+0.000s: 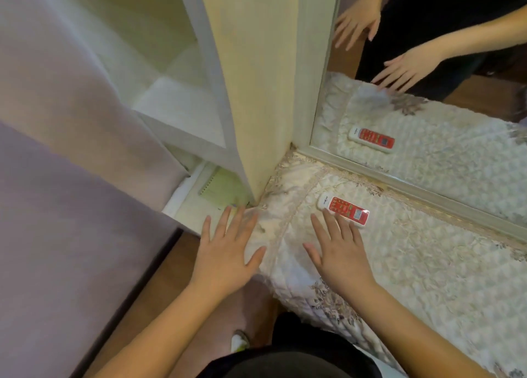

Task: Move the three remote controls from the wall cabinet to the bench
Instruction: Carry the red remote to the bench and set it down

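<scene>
One white remote control with a red button panel (343,209) lies on the bench's cream quilted cover (413,263), close to the mirror. My right hand (339,249) is flat with straight spread fingers, its fingertips at the remote's near edge. My left hand (228,246) hovers open with spread fingers over the bench's left end, holding nothing. The wall cabinet (182,98) with white open shelves stands up left; no remotes show on the shelves I can see.
A framed mirror (427,120) behind the bench reflects the remote and both hands. A pale yellow wall panel (256,78) separates cabinet and mirror. A green spiral notebook (219,186) lies below the cabinet. A lilac curtain (57,149) hangs at left.
</scene>
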Action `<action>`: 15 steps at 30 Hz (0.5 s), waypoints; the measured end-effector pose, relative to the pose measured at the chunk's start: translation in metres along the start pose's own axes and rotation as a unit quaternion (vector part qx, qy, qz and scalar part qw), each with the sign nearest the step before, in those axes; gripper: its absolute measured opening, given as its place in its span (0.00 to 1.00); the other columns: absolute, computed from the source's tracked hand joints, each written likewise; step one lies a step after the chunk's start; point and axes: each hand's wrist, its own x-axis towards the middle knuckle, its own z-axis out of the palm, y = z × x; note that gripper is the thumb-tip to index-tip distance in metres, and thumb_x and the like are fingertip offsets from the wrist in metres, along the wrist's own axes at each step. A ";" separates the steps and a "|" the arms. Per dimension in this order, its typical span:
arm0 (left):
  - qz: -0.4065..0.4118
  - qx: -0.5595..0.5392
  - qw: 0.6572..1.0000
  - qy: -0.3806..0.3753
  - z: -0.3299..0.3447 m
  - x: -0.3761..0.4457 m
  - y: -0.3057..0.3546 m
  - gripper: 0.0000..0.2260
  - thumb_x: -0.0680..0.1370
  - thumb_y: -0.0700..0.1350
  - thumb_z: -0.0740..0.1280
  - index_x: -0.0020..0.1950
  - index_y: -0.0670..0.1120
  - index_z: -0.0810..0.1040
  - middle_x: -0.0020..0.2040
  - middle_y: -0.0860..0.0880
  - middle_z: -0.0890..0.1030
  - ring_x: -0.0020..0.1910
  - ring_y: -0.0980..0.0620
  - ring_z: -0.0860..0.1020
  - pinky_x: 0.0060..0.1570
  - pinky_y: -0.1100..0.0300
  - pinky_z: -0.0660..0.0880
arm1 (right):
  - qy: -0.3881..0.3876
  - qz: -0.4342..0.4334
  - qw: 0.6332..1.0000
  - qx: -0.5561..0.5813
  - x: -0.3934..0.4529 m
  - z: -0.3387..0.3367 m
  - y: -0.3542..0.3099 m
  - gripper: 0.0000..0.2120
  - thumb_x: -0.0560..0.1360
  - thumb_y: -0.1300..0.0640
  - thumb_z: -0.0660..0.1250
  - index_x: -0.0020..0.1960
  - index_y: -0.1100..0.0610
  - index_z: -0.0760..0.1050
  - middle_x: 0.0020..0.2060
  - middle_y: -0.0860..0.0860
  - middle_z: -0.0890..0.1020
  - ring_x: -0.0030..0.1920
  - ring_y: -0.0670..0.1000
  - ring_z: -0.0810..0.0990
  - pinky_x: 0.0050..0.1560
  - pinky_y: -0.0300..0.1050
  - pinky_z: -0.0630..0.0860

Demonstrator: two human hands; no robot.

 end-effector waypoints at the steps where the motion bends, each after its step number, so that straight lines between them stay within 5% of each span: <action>1: -0.009 -0.002 1.000 -0.001 -0.001 -0.007 -0.006 0.30 0.77 0.67 0.45 0.78 0.58 0.47 0.79 0.51 0.50 0.78 0.48 0.47 0.73 0.42 0.43 | -0.002 -0.013 1.000 -0.005 -0.001 0.001 -0.009 0.34 0.79 0.38 0.38 0.72 0.55 0.68 0.69 0.58 0.72 0.68 0.62 0.71 0.69 0.57 0.58; 5: -0.050 -0.019 0.998 -0.014 0.002 -0.040 -0.033 0.32 0.76 0.68 0.42 0.77 0.58 0.41 0.78 0.52 0.41 0.77 0.49 0.39 0.73 0.41 0.40 | -0.025 -0.074 0.996 -0.040 -0.009 0.006 -0.047 0.34 0.79 0.39 0.37 0.71 0.56 0.69 0.68 0.58 0.73 0.67 0.62 0.73 0.68 0.57 0.56; 15: -0.174 -0.042 0.984 0.017 0.002 -0.165 -0.115 0.31 0.77 0.67 0.41 0.78 0.57 0.44 0.79 0.51 0.46 0.77 0.45 0.43 0.73 0.41 0.40 | -0.030 -0.160 0.983 -0.081 -0.051 0.016 -0.182 0.34 0.79 0.38 0.40 0.69 0.57 0.71 0.66 0.59 0.75 0.65 0.63 0.74 0.63 0.61 0.70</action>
